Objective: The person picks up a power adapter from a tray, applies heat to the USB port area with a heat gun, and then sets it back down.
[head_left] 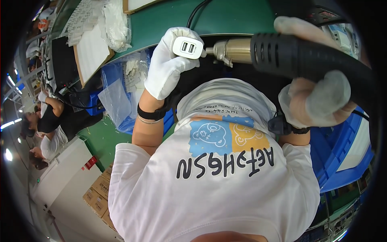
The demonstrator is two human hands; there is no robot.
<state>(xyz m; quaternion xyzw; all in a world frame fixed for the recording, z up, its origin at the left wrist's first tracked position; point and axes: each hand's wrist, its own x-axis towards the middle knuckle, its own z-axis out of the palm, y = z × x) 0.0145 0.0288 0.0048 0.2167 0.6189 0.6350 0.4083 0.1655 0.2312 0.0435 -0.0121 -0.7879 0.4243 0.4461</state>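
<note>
My left hand [167, 66], in a white glove, is closed round a small white USB charger [188, 47]. The charger's face with two ports is turned up toward me. My right hand [312, 101], in a thin whitish glove, grips the black body of a hot-air gun [278, 54]; fingers show on both sides of it. The gun's metal barrel and narrow nozzle point left at the charger's right side. Nozzle tip and charger edge are very close; I cannot tell whether they touch.
Ahead is the green bench top [238, 18] with a black cable [195, 12]. A clear plastic bag [117, 26] and a cardboard-edged tray [94, 52] lie at the left. Blue bins [342, 161] stand at both sides. Other people [48, 121] sit far left, beyond stacked cartons [96, 193].
</note>
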